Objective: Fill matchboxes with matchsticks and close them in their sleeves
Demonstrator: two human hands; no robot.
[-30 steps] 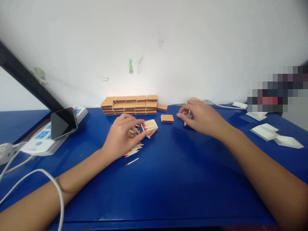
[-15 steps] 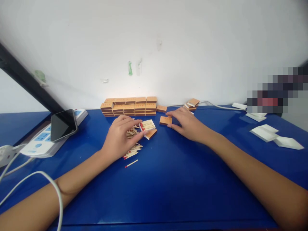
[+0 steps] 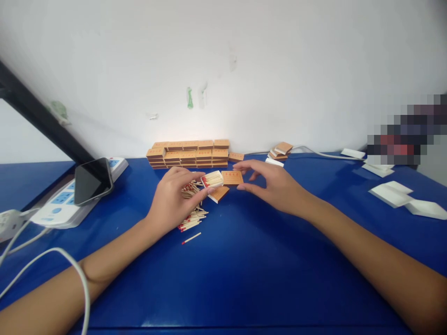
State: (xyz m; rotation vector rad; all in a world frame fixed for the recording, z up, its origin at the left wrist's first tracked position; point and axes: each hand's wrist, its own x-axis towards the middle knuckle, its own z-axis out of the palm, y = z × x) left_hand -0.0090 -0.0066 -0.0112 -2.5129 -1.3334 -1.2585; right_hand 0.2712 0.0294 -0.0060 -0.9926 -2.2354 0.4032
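Between the thumb and fingers of my left hand [image 3: 174,195] is a white matchbox tray [image 3: 212,179] filled with red-tipped matches. My right hand [image 3: 270,184] grips an orange matchbox sleeve [image 3: 232,177] by its right side. The sleeve's left end meets the right end of the tray; whether the tray has entered it I cannot tell. Just beneath lies another orange matchbox [image 3: 219,193], partly covered by the tray. A heap of loose matches [image 3: 193,218] spreads under and beside my left hand, with one single match [image 3: 191,238] nearer to me.
Matchboxes stand in a stacked row [image 3: 188,156] by the wall, with one box [image 3: 236,157] at its right end. Farther right are a small pile of boxes [image 3: 282,149] and white trays [image 3: 391,193]. A phone [image 3: 93,181] rests on a power strip [image 3: 66,204]; a white cable [image 3: 85,284] crosses my left forearm.
My right hand has taken hold of the orange sleeve, lifted it from the table and brought it left against the tray. My left hand has stayed nearly still.
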